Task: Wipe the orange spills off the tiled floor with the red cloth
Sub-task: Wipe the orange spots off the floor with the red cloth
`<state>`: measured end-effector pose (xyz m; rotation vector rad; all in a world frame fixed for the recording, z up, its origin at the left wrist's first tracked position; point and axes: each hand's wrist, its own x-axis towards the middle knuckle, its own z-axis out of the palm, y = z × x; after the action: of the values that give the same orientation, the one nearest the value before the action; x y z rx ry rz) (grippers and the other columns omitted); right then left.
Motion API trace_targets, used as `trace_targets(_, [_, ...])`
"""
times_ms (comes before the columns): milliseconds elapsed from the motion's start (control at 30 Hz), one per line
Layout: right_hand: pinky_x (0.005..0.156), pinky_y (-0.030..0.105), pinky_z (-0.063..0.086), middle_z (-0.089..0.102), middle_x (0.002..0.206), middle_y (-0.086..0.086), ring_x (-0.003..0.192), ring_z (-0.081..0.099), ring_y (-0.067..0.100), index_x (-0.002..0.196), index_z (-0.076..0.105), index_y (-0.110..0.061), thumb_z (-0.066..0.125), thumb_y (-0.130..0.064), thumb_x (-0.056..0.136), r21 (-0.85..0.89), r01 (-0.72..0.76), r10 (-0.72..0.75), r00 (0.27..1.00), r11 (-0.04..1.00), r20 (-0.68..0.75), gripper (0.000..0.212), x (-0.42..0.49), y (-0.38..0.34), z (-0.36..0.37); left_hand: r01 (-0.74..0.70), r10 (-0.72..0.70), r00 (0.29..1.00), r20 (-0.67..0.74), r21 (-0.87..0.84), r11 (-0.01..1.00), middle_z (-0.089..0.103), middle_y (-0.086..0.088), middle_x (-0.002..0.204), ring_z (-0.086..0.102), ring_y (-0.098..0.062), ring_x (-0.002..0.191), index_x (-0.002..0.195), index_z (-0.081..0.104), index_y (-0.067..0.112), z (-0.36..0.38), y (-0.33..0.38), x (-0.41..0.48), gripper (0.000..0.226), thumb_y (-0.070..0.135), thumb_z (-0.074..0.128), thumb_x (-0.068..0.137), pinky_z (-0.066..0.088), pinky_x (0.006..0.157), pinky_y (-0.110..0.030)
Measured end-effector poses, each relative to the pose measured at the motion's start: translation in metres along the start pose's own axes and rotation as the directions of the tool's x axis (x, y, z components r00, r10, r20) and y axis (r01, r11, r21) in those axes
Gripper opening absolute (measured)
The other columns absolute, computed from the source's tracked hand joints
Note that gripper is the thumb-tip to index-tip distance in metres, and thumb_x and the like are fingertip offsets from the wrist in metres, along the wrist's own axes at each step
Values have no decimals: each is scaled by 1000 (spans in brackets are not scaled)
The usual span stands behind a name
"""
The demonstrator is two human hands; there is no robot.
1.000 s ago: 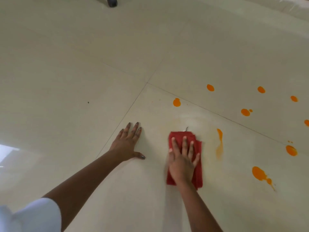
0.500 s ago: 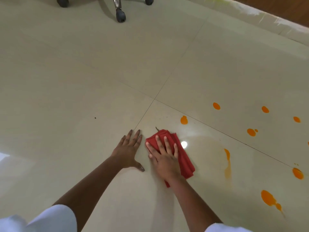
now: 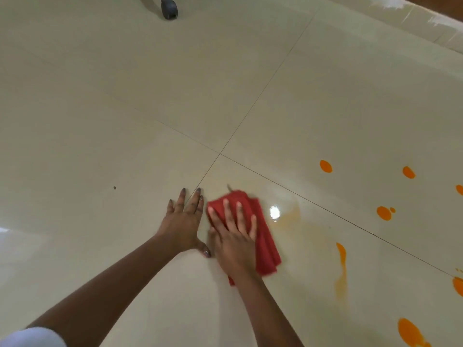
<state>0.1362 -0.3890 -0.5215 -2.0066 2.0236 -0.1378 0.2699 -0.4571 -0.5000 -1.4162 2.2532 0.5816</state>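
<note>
White sleeve [image 3: 35,337] at near edge. Right hand [image 3: 233,236] flat, fingers spread, pressing folded red cloth [image 3: 263,236] on glossy cream tiled floor [image 3: 125,121]; left hand [image 3: 184,221] splayed alongside. Round orange spills [image 3: 325,166] beyond. Versus 0.5 s ago: spot near cloth gone, smear remains.

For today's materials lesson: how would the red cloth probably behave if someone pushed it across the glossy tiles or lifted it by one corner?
The red cloth lies folded in soft layers under the right hand, so it would likely droop limply when lifted. On the shiny tiled floor it probably slides easily, perhaps bunching at its edges.
</note>
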Motion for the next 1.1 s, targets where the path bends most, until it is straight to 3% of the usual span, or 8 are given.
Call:
trace_targets(100, [113,52,-2,2,157,-12,144,-4,19,144,10,-46,20,-38,98,-60,98,-93,992,993,91,47,87,20,-17,3,-3,1000,14,8,1000,-31,-5,151,-31,-33,135,143,-20,8,2,-2,2,136,74,63,57,-6,114,-49])
trace_targets(300, [114,51,-2,3,157,-8,144,-1,20,145,13,-43,21,-35,97,29,-392,393,917,920,-69,49,76,78,-28,1,-1,1000,16,27,1000,-35,-4,148,-32,-33,135,142,-21,8,2,-2,0,137,76,61,57,-7,114,-49])
trace_targets(400, [108,55,15,38,148,0,136,34,30,136,41,-37,31,-36,87,12,-222,221,966,975,-137,51,29,13,1,-1,1,1000,13,35,999,-35,-5,148,-32,-35,135,143,-20,7,0,-2,0,136,76,61,57,-7,113,-49])
trace_targets(500, [112,54,5,23,154,-5,143,16,25,141,27,-43,24,-40,93,-52,71,-74,996,996,-49,48,72,-10,-2,0,-1,1000,27,26,1000,-36,-4,146,-32,-34,134,143,-20,8,0,-1,0,135,75,61,58,-8,113,-49])
trace_targets(733, [113,51,-5,-1,158,-7,144,-5,21,145,7,-43,12,-38,95,14,-420,420,906,907,-60,51,78,82,-29,4,-6,999,51,43,999,-33,-8,150,-32,-36,134,142,-21,5,-3,2,-2,136,74,62,59,-7,113,-51])
trace_targets(867, [106,57,13,37,148,1,137,32,31,138,39,-35,28,-37,84,11,-245,245,968,970,-56,55,-8,18,-1,14,-16,998,68,34,999,-32,-11,150,-30,-40,134,142,-20,3,-6,6,0,134,68,66,62,-5,111,-56])
trace_targets(967, [112,53,7,23,154,-5,142,18,26,141,27,-42,26,-37,93,-86,-10,6,999,996,-51,49,26,28,-13,26,-27,997,75,6,1000,-34,-10,149,-31,-39,134,142,-21,3,-5,6,0,135,66,68,61,-4,111,-57])
trace_targets(1100, [114,49,-5,-7,157,-11,144,-10,18,144,3,-46,22,-37,99,-55,-336,336,942,940,3,50,39,112,-37,29,-30,997,67,4,1000,-34,-9,149,-29,-37,136,143,-18,4,-4,7,-1,136,66,70,59,-4,113,-56])
